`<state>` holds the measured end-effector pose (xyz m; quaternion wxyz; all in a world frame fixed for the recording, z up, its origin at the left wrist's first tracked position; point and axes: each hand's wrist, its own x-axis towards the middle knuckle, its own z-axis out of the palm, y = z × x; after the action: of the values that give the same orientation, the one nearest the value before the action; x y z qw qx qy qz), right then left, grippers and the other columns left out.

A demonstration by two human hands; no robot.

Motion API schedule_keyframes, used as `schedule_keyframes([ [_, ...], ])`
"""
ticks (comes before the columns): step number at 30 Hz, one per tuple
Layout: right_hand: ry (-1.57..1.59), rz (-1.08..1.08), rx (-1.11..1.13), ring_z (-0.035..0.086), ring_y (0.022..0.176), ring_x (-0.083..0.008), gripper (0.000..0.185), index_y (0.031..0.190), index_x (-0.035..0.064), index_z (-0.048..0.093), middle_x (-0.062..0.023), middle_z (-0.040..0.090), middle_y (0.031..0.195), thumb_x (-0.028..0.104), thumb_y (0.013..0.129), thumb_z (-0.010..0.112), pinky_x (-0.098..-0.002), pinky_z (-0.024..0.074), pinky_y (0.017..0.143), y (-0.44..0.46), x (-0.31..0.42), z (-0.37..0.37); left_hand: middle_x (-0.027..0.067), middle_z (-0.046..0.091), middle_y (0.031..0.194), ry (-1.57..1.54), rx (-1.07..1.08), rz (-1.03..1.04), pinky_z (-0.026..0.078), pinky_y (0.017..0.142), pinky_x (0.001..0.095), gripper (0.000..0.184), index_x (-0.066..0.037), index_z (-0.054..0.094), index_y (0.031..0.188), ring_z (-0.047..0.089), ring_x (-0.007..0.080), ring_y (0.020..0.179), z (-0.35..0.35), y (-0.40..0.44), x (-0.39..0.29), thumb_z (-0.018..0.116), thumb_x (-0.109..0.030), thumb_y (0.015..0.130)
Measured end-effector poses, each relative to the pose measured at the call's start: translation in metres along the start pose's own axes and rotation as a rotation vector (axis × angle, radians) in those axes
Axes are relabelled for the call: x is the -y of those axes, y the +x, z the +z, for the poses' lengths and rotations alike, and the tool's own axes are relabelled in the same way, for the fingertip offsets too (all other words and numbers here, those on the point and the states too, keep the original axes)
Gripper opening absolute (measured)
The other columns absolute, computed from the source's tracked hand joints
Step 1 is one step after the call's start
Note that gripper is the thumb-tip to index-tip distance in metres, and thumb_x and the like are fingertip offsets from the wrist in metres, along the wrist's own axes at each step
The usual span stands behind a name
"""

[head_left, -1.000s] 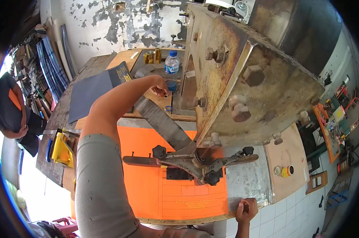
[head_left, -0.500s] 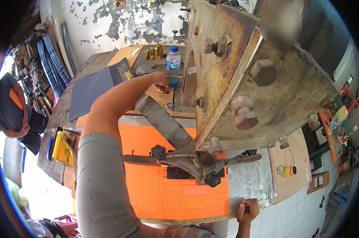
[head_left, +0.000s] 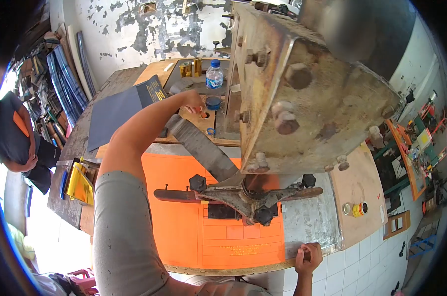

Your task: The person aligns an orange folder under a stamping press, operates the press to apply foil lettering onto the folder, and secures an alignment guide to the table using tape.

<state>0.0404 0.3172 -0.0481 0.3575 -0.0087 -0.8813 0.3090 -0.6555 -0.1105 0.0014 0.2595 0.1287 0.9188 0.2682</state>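
My left hand (head_left: pixel 194 102) reaches over the back of the bench with its fingers bent together; anything between them is too small to make out. Just beyond its fingertips a small black piece (head_left: pixel 205 115) lies on a brown board, near a round blue tin (head_left: pixel 213 102) and a blue ring (head_left: pixel 211 131). My right hand (head_left: pixel 308 257) is curled closed by the front edge, and its contents are hidden. Between my arms an orange sheet (head_left: pixel 176 232) with pressed lines and gold lettering lies under a metal press head (head_left: pixel 253 197) with black knobs.
The bolted press housing (head_left: pixel 327 108) fills the upper right. A water bottle (head_left: pixel 214 76), gold foil rolls (head_left: pixel 186 69) and a dark grey sheet (head_left: pixel 115 116) are at the back. A yellow-labelled can (head_left: pixel 360 209) stands at right. Another person (head_left: pixel 23 133) is at far left.
My left hand has drawn slightly left, away from the black piece. The view has shifted a little, so the press housing appears lower and further left. My right hand stays in place.
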Motion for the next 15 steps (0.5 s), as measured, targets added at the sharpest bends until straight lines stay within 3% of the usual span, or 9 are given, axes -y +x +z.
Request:
schedule_keyframes([
  [1, 0.004, -0.012, 0.000, 0.065, 0.073, -0.0280, 0.014, 0.096, 0.0016, 0.070, -0.0128, 0.067, 0.085, 0.011, 0.086, 0.075, -0.0355, 0.0522, 0.062, 0.001, 0.000, 0.000, 0.0082, 0.081, 0.094, -0.010, -0.028, -0.082, 0.062, 0.058, 0.0341, 0.027, -0.004, 0.082, 0.111, 0.076, 0.0172, 0.072, 0.002, -0.001, -0.003, 0.077, -0.026, 0.095],
  [6, 0.044, -0.033, -0.004, 0.061, 0.071, -0.0227, 0.012, 0.097, 0.0013, 0.070, -0.0109, 0.067, 0.086, 0.008, 0.088, 0.075, -0.0332, 0.0496, 0.062, 0.007, 0.006, 0.000, 0.0076, 0.080, 0.093, -0.035, -0.059, 0.065, 0.061, 0.059, 0.0344, 0.025, -0.004, 0.081, 0.109, 0.076, 0.0173, 0.071, -0.019, -0.028, 0.002, 0.074, -0.026, 0.099],
  [10, 0.117, -0.010, 0.026, 0.069, 0.075, -0.0285, 0.014, 0.095, 0.0018, 0.073, -0.0131, 0.071, 0.088, 0.007, 0.083, 0.079, -0.0363, 0.0552, 0.066, 0.012, 0.010, -0.005, 0.0081, 0.078, 0.085, 0.040, -0.333, 0.221, 0.060, 0.060, 0.0331, 0.027, 0.001, 0.079, 0.102, 0.074, 0.0163, 0.069, -0.029, -0.167, -0.038, 0.074, -0.026, 0.100],
  [15, 0.252, -0.135, 0.037, 0.069, 0.075, -0.0300, 0.008, 0.097, 0.0008, 0.074, -0.0130, 0.073, 0.085, 0.000, 0.089, 0.075, -0.0393, 0.0537, 0.066, 0.074, 0.035, -0.040, 0.0076, 0.074, 0.077, 0.044, -0.575, 0.275, 0.057, 0.062, 0.0313, 0.029, 0.005, 0.077, 0.097, 0.071, 0.0144, 0.067, -0.018, -0.373, -0.079, 0.072, -0.024, 0.102],
])
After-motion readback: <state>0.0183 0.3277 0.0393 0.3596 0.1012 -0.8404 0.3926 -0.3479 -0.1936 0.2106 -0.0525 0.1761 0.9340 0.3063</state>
